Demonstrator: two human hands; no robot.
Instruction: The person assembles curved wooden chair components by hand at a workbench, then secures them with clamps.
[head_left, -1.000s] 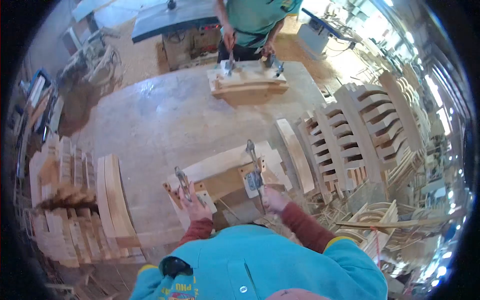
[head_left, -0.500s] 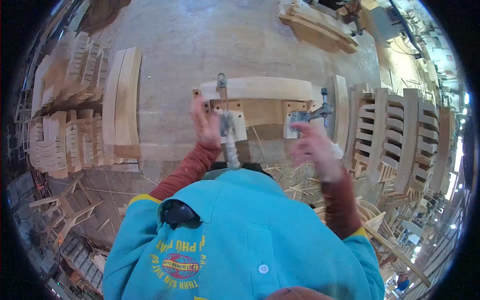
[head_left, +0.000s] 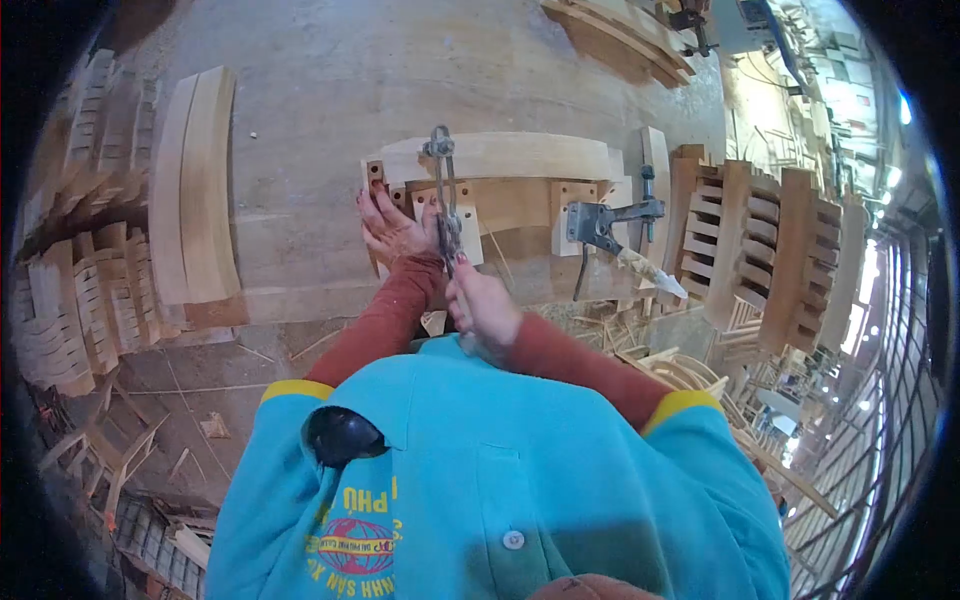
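A long curved wooden piece (head_left: pixel 510 155) lies across a jig of wooden blocks on the table, with a metal toggle clamp at each end. My left hand (head_left: pixel 398 228) rests on the jig's left end, fingers spread over a drilled wooden block (head_left: pixel 373 171), its thumb beside the left toggle clamp (head_left: pixel 446 215). Closed around that clamp's handle is my right hand (head_left: pixel 484 303), hiding most of it. The right toggle clamp (head_left: pixel 600 222) is untouched, its wrapped handle (head_left: pixel 650 272) slanting out over the table's near edge.
Two curved boards (head_left: pixel 195 190) lie on the table (head_left: pixel 290 130) at the left. Slatted wooden parts are stacked at the far left (head_left: pixel 90 290) and the right (head_left: pixel 765 240). More boards (head_left: pixel 620 40) lie at the back right. Wood scraps litter the floor below.
My right hand has moved left from the right toggle clamp to the left clamp's handle and closed on it. My left hand has settled onto the block. The right clamp's handle has swung outward.
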